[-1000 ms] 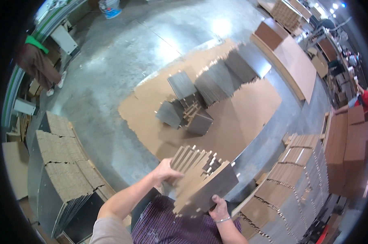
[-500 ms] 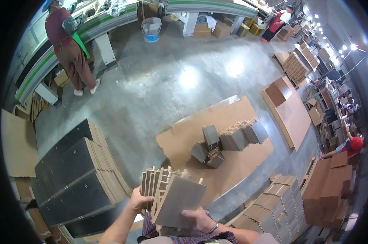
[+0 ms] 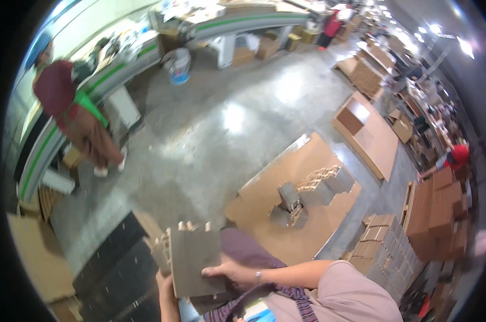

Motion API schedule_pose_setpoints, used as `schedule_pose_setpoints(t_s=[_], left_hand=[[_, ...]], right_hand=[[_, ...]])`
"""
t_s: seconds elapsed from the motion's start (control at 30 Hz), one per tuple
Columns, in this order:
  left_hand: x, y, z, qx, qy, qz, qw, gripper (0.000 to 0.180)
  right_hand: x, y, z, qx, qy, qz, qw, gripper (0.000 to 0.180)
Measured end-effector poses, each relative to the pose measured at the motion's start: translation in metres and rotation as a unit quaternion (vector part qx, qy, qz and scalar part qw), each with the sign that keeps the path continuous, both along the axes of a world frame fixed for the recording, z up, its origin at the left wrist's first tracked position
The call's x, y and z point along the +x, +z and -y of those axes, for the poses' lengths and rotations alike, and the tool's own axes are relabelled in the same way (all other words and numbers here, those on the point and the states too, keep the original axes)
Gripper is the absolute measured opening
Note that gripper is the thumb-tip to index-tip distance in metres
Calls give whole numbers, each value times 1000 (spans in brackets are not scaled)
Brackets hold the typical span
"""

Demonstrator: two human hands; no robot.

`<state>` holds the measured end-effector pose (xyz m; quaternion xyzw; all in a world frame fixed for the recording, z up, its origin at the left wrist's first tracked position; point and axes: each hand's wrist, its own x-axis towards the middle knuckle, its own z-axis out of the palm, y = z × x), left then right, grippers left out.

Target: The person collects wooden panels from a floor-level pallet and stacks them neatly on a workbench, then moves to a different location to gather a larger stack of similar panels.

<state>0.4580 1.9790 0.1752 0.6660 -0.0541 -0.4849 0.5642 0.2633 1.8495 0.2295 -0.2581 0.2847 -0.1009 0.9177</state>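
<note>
A bundle of small grey boards (image 3: 196, 263) with pale wooden pegs along the top is held upright between my two hands, close to my body. My right hand (image 3: 229, 270) presses its thumb on the broad grey face of the front board. On the other side, my left hand (image 3: 165, 283) grips the bundle's lower left edge, its fingers mostly hidden behind the boards. The boards at the left of the bundle fan apart and look blurred. Just beyond my left hand lies a stack of large black panels (image 3: 111, 268).
Ahead on the floor, a cardboard sheet (image 3: 278, 241) carries more grey pieces (image 3: 318, 188). Strapped board stacks (image 3: 382, 241) stand at right, near brown cartons (image 3: 436, 206). A person (image 3: 82, 112) stands at the far-left workbench (image 3: 100, 83). A shallow tan panel box (image 3: 369, 134) lies farther off.
The bundle and both my hands have moved left, closer to the black panels. My body has turned and leaned, and my right arm now stretches across the lower view.
</note>
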Motion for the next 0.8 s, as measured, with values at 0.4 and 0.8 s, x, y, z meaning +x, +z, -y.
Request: schedule_pose_setpoints(t_s=[0.4, 0.8], left_hand=[[108, -2, 164, -5, -3, 5, 1000, 48], [227, -11, 521, -42, 5, -63, 997, 44]], right_hand=[[147, -15, 200, 7, 54, 84, 995, 85], [248, 15, 546, -30, 19, 59, 998, 82]])
